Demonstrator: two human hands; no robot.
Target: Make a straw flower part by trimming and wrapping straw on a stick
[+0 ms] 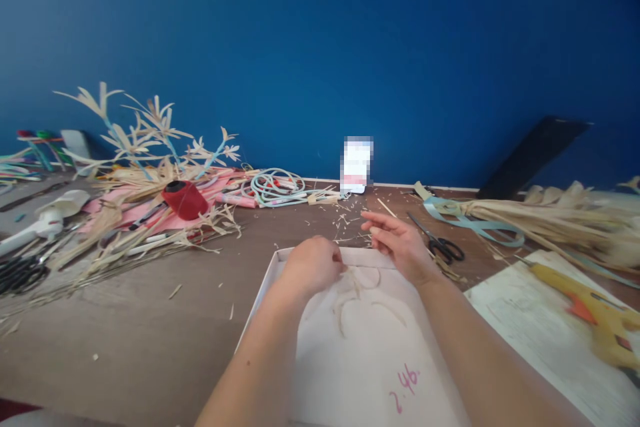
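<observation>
- Behind everything, a plain deep blue wall is seen, met by a brown tabletop that is strewn with clippings. Clock directions are read from the white box's middle.
- At the centre, a shallow white box is set, its inner face marked with a pink handwritten number.
- Inside it, towards 12 o'clock, thin curved pale strips are laid.
- The two hands are held apart. At 11 o'clock, the left hand is curled over the far edge, its fingertips brought close to the strips; whether anything is gripped cannot be told.
- At 1 o'clock, the right hand is held by the far rim, fingers loosely extended and thumb near them; whether anything is pinched cannot be told.
- Just beyond the right hand, towards 1 o'clock, black-handled scissors are laid.
- At 2 o'clock, dried husks are heaped.
- Near 3 o'clock, a yellow glue gun is rested on white paper.
- At 10 o'clock, a red spool is backed by pale straw flowers.
- At 11 o'clock, light blue cord is coiled.
</observation>
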